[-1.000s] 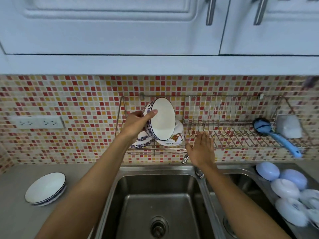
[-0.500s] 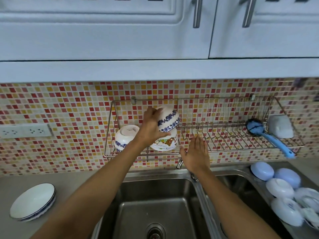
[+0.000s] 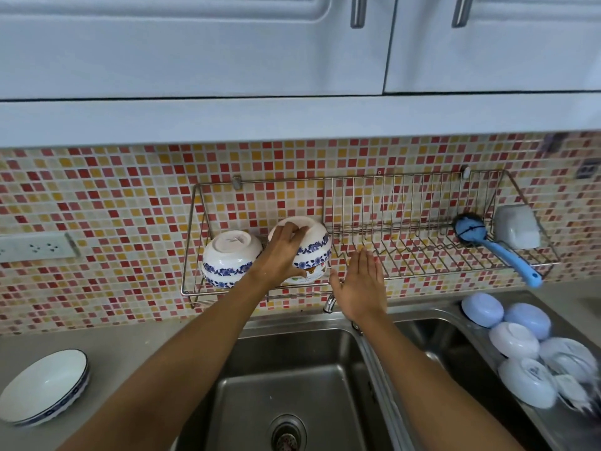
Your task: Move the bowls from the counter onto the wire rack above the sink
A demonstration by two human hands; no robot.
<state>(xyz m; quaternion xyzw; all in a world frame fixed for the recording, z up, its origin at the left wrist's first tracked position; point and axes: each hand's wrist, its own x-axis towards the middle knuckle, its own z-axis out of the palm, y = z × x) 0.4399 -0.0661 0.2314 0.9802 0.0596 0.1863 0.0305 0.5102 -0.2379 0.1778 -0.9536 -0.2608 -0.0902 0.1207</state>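
Single head view, looking forward and down, close over sink (image 3: 292, 385); edges perhaps distorted.

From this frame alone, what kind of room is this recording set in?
Most likely a home kitchen. A double stainless sink sits below a wall-mounted wire rack holding upturned bowls, with a mosaic tile backsplash and white cupboards above. More bowls lie by the sink.

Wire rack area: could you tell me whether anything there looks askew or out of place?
Only the blue brush on the wire rack: it lies tilted, its handle end poking out past the front rail. The upturned bowl and the one under the left hand sit normally.
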